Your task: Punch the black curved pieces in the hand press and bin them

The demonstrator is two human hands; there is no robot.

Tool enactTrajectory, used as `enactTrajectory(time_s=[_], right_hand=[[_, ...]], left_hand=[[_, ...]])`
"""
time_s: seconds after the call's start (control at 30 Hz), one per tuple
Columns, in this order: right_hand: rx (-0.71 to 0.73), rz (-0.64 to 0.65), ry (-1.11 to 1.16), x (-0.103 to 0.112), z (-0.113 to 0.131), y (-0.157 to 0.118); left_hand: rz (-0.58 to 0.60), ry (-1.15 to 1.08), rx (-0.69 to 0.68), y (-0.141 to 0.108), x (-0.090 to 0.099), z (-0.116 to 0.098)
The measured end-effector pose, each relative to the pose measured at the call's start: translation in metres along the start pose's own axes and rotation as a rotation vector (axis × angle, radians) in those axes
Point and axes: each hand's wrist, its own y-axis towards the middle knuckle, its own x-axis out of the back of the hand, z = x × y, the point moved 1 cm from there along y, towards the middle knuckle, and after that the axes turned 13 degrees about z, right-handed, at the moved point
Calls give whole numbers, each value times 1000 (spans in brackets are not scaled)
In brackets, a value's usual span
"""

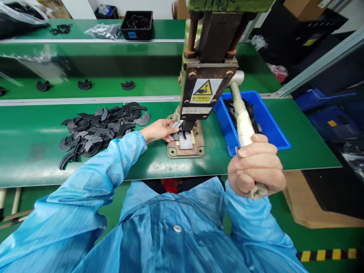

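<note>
Between the thumb and fingers of my left hand (pixel 159 131) is a curved black plastic part (pixel 175 131), held at the base plate (pixel 172 151) of a hand press (pixel 210 85). The part lies at the foot of the press ram (pixel 188 125); whether the ram touches it I cannot tell. My right hand (pixel 257 167) is wrapped round the press lever (pixel 243 121), whose grip is covered in pale tape. A heap of loose curved black parts (pixel 96 131) lies on the green table left of my left hand.
A blue bin (pixel 271 125) of black pieces stands right of the press, partly behind the lever. Single black parts (pixel 84 84) sit spaced out on the green strip beyond the rail. Farther back are a black box (pixel 137 24) and a clear plastic bag (pixel 105 31).
</note>
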Motion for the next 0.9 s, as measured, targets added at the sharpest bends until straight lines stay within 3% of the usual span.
enactTrajectory(time_s=[0.2,0.3,0.4,0.47,0.57,0.63,0.7,0.73,0.8,0.9], right_hand=[[-4,-17,-20,-3,-4,-5],[60,-126,-6,-12,-9,3],[184,-256,65,-15,-16,38],[234,-261,118,-11,-20,75],[177,-176,178,0,-24,126],[96,-138,168,3,-27,139],[34,-161,96,-2,-29,127],[38,-190,46,-7,-27,113],[-134,-139,-44,-26,-21,70],[-390,167,-27,-65,4,-11]], left_hand=[[33,-122,97,2,-1,-2],[12,-187,97,1,-6,0],[-31,-207,50,-2,-14,1],[-67,-206,3,-5,-19,2],[-77,-222,-73,-18,-25,7],[-42,-240,-131,-33,-26,12],[-3,-255,-195,-52,-25,19],[13,-262,-223,-62,-24,23],[39,-272,-266,-80,-22,30],[69,-283,-309,-103,-20,40]])
